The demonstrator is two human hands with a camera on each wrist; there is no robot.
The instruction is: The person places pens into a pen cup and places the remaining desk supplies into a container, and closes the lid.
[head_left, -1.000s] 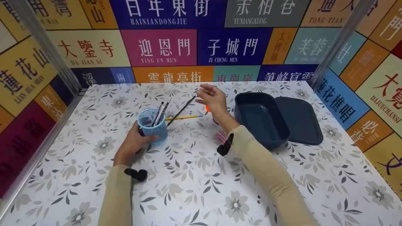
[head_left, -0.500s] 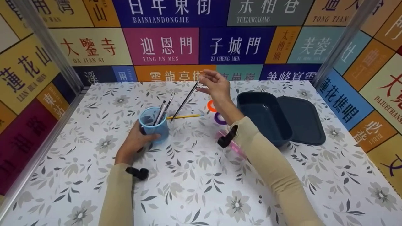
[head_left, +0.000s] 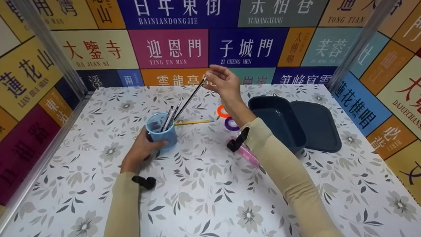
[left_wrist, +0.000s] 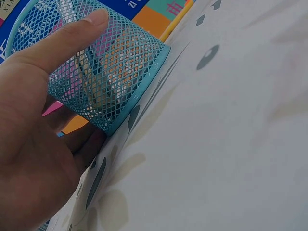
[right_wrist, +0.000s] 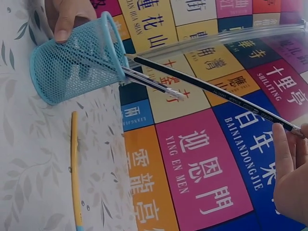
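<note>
My left hand (head_left: 139,149) grips a light blue mesh pen cup (head_left: 169,138) standing on the table, thumb across its near side. Several pens (head_left: 168,118) lean inside. Up and to the right, my right hand (head_left: 225,84) pinches a dark striped pencil (head_left: 190,98) by its metal-capped end. The pencil slants down to the left; in the right wrist view its sharpened tip (right_wrist: 130,57) is right at the cup's rim. A yellow pencil (head_left: 194,122) with a blue end lies on the table just right of the cup.
An orange ring (head_left: 222,112) and a purple ring (head_left: 231,124) lie below my right forearm. Nearer is a pink object (head_left: 248,156), partly hidden by the wrist camera. A dark blue box (head_left: 274,123) stands on the right, its flat lid (head_left: 320,128) beside it.
My right hand has risen with the dark pencil, then shifted slightly left, bringing the tip from beside the cup to its rim. My left hand keeps its grip on the cup.
</note>
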